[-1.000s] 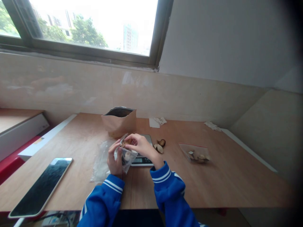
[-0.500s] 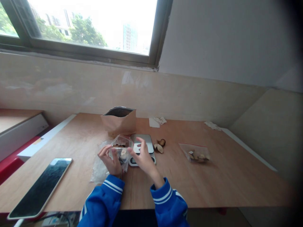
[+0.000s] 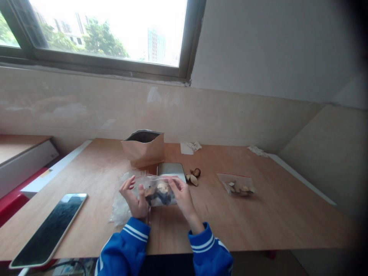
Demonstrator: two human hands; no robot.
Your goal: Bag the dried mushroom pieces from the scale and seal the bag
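Since half a second ago, clear bag [image 3: 157, 190] has swung from upright to flat and wide between both hands, now covering the scale's display. It sits at table [image 3: 258, 222] centre, front of scale [image 3: 171, 168]. Risk: top strip looks unsealed; a tilt could spill the dark pieces. Left hand [image 3: 135, 197] cups the bag's 9 o'clock end, fingers loosely spread. Right hand [image 3: 181, 194] pinches the 3 o'clock end, wrist angled in. Paper bag [image 3: 143, 147] at 12 o'clock, phone [image 3: 48, 229] at 8.
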